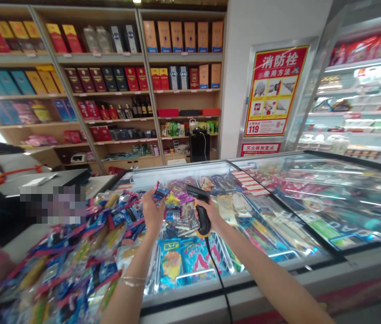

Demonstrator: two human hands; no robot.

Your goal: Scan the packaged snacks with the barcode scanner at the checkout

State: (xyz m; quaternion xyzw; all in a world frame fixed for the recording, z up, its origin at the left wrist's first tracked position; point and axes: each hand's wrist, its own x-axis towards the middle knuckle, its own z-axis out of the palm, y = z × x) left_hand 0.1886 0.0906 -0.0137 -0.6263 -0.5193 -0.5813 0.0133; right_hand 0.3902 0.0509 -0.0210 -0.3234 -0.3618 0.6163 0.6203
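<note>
My right hand [210, 213] is wrapped round the handle of a black barcode scanner [204, 217] with yellow trim. Its head points left, toward my other hand, and a black cable [218, 274] hangs from its base. Between the fingers of my left hand [153, 209] is a small blue wrapped packet [161, 192], held up a short way from the scanner. Both hands are above a glass-topped freezer [190, 274] filled with packaged frozen goods. Beside my left forearm, a large heap of clear, blue and red wrapped packets [85, 256] covers the left part.
Wooden shelves [116, 92] with boxes and bottles stand at the back. A red fire-hydrant poster [271, 92] hangs on the wall, left of a lit refrigerated display [356, 112]. At the left is a grey counter [99, 183]. A second freezer section [328, 189] extends right.
</note>
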